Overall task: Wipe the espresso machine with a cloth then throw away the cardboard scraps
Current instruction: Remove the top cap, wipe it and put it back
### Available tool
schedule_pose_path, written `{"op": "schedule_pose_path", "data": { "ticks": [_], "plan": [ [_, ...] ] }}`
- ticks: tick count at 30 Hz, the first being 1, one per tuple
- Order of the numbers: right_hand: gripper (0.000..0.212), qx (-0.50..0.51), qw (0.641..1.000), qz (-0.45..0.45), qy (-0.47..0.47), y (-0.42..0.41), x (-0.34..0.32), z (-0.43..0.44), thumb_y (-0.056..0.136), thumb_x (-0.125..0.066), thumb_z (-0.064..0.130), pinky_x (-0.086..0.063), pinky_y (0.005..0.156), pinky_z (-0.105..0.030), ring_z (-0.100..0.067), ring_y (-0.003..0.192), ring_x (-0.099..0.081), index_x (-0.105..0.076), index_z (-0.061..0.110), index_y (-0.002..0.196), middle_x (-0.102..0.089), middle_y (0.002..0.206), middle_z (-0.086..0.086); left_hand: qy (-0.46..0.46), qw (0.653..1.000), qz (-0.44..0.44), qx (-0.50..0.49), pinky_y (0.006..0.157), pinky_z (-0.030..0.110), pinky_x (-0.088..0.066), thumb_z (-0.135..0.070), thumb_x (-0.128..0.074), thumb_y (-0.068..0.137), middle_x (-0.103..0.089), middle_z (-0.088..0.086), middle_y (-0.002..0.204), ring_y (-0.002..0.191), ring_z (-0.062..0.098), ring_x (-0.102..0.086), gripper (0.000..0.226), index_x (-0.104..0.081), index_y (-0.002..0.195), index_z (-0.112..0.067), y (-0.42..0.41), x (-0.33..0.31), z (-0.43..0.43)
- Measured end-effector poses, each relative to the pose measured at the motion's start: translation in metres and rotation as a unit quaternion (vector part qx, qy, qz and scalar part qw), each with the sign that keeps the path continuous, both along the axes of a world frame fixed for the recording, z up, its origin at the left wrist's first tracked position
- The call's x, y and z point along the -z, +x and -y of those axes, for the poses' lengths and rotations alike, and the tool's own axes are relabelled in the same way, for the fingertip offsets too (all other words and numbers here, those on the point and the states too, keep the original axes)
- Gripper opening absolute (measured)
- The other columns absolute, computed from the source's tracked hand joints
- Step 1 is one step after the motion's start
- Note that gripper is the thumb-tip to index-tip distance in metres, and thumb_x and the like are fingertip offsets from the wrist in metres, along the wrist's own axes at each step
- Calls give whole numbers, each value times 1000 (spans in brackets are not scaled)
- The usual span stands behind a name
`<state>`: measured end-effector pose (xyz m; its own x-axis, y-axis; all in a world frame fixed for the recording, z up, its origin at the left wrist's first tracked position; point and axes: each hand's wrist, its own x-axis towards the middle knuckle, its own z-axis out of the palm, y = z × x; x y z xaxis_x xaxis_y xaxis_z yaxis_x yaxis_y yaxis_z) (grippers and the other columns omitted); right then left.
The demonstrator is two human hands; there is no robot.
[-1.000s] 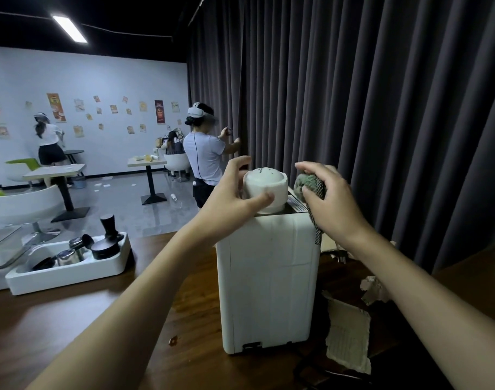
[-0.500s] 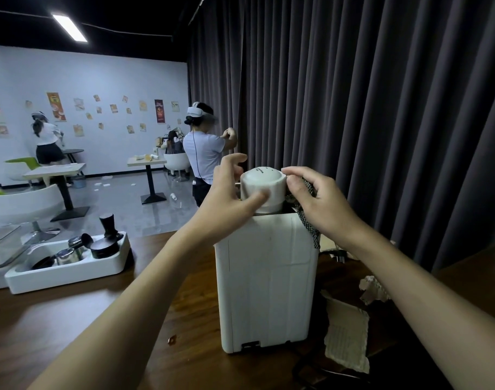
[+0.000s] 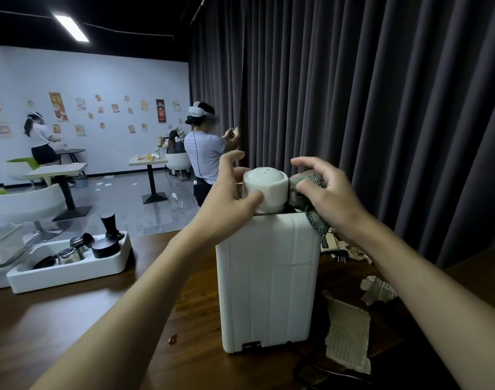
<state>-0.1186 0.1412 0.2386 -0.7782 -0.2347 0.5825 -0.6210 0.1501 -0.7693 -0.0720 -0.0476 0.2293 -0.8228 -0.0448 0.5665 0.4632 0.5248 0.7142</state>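
Note:
The white espresso machine (image 3: 266, 280) stands on the dark wooden table (image 3: 85, 333), its back towards me. A white round cap (image 3: 265, 187) sits on its top. My left hand (image 3: 226, 204) grips that cap from the left, thumb across its front. My right hand (image 3: 325, 192) presses a bunched green checked cloth (image 3: 308, 192) against the cap's right side; a tail of the cloth hangs over the machine's right top edge. Torn cardboard scraps lie to the right of the machine: a large flat cardboard scrap (image 3: 347, 339) and a crumpled cardboard scrap (image 3: 378, 289).
A white tray (image 3: 69, 270) with a tamper, metal jugs and black parts sits at the table's left. More torn cardboard (image 3: 344, 249) lies behind the machine. A dark curtain hangs behind. Two people with headsets stand among café tables in the far room.
My right hand has brought the cloth from the machine's right top corner leftwards against the cap. My left hand stayed gripping the cap.

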Motion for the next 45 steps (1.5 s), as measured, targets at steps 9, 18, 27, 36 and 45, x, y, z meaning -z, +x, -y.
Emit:
{"op": "schedule_pose_path", "data": {
  "ticks": [9,18,27,36,45],
  "plan": [
    [51,8,999,-4,35,1,3,0,82,-56,20,-48,91,-24,-8,105,-59,-55,27,132,-60,117,0,8,1000,-12,1,106,42,-48,-25,-63,86,-44,0,142,128,20,-50,72,-25,147,-30,0,2,2],
    [54,-14,999,10,44,6,2,1,86,-55,14,-45,96,-23,-3,112,-55,-50,27,137,-59,124,4,-4,1000,-27,-13,97,32,-51,-39,-66,81,-44,-2,136,127,18,-50,76,-28,146,-32,-2,5,1],
    [61,-28,999,28,27,8,0,1,74,-53,23,-49,99,-31,-10,112,-61,-54,25,135,-63,123,2,-18,1000,-6,24,96,31,-56,-26,-74,89,-54,2,140,118,9,-59,88,-15,154,-28,-5,3,3],
    [54,-52,997,30,43,12,0,2,73,-54,24,-50,101,-34,-4,112,-60,-59,28,127,-61,126,7,30,999,-11,-17,87,16,-53,-29,-86,77,-55,-2,121,109,10,-61,89,-31,146,-17,-9,-2,0],
    [33,78,991,-50,98,15,17,3,86,-66,22,-37,81,-11,-9,102,-49,-45,14,110,-44,116,-2,49,997,40,54,98,38,-55,-12,-70,90,-57,4,134,119,19,-61,69,-31,145,-24,-1,-3,9]
  ]
}}
